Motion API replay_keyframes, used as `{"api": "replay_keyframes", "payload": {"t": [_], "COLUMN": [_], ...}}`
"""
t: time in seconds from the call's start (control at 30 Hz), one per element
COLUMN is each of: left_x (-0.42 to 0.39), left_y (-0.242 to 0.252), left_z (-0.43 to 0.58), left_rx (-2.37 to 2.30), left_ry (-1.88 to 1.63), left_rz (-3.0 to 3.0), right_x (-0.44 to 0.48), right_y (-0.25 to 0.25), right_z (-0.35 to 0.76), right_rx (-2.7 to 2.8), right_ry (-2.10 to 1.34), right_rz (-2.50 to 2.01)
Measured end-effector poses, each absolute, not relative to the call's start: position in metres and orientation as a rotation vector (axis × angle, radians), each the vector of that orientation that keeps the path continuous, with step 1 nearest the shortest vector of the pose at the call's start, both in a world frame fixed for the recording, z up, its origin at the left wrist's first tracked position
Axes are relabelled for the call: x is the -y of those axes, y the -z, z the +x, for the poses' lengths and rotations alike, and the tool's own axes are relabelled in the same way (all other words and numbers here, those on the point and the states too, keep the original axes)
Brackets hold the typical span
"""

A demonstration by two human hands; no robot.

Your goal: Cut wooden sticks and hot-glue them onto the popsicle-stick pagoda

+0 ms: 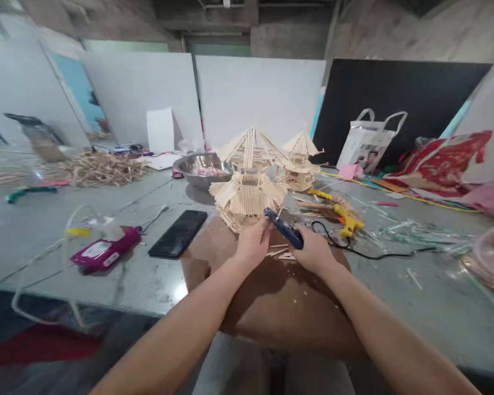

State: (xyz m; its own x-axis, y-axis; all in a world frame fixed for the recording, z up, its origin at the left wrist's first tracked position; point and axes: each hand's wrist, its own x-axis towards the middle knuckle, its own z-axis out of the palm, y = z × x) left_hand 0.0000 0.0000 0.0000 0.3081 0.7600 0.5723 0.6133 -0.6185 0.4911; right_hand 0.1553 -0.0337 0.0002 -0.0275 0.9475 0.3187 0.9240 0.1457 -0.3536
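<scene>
Gripped dark blue hand tool [285,228] in right hand [316,251], wrapped round its near end. Held left hand [251,244] at the tool's far tip, close before larger stick pavilion [249,200]; could not tell whether pinching anything there. Noted pavilion standing at far edge of brown board [280,302], with loose sticks [278,252] between the hands. Saw smaller stick pavilion [299,180] behind, black phone [178,233] to left, yellow glue gun [349,224] to right.

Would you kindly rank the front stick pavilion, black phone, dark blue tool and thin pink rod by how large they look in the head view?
1. Front stick pavilion
2. Black phone
3. Dark blue tool
4. Thin pink rod
</scene>
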Motion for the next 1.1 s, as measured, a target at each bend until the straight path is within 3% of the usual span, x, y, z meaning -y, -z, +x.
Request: {"api": "replay_keyframes", "payload": {"t": [0.83,1.1], "left_x": [0.001,0.000], "left_y": [-0.002,-0.009], "left_z": [0.000,-0.002], "left_rx": [-1.246,-0.898], "left_ry": [-1.211,-1.209], "left_rz": [2.274,2.133], "right_x": [0.034,0.028], "right_y": [0.001,0.006], "right_z": [0.158,0.166], "right_rx": [1.963,2.012], "right_ry": [-0.023,-0.136], "right_rz": [-1.841,-1.578]}}
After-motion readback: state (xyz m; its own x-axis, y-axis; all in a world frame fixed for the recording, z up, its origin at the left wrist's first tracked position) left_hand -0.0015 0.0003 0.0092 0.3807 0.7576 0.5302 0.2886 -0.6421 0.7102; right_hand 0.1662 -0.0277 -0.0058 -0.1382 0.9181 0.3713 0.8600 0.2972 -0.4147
